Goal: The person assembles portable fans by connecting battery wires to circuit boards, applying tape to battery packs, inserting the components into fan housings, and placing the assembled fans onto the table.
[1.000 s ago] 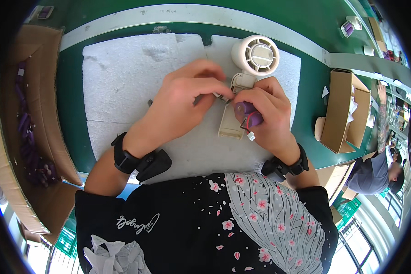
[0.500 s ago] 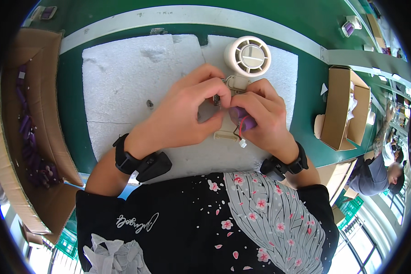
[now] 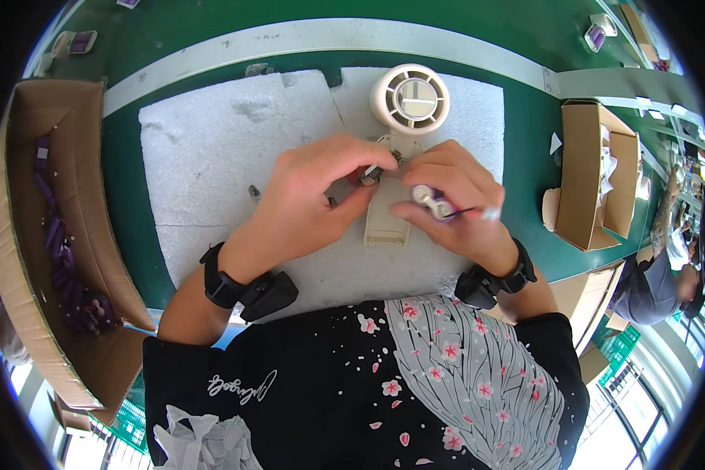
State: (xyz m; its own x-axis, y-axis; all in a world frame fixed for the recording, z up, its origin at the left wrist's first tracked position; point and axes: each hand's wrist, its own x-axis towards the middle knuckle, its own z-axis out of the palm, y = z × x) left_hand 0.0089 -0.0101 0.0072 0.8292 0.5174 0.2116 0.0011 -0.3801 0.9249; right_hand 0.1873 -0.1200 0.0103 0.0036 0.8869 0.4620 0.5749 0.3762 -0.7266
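Observation:
A cream handheld fan lies on a white foam sheet (image 3: 204,180), its round grille head (image 3: 412,99) at the far end and its open handle shell (image 3: 387,222) stretching toward me. My left hand (image 3: 305,200) is closed at the upper handle, thumb and fingers pinching a small dark part (image 3: 370,174) that looks like a circuit board. In my right hand (image 3: 464,192) a purple battery (image 3: 439,205) is gripped, its pale end facing up and a blurred wire with a white plug trailing right. The right fingertips are close to the handle's neck.
At the left, a deep cardboard box (image 3: 86,196) holds several purple batteries (image 3: 63,258). A smaller cardboard box (image 3: 583,184) with white pieces stands right of the foam. Fan parts with purple batteries (image 3: 595,35) lie across the metal rail (image 3: 305,35). Another person (image 3: 650,290) is at far right.
My right hand has tilted the battery end-up and shifted it right, off the handle shell, whose inside now shows more. The fan has slid slightly left. My left hand keeps its pinch.

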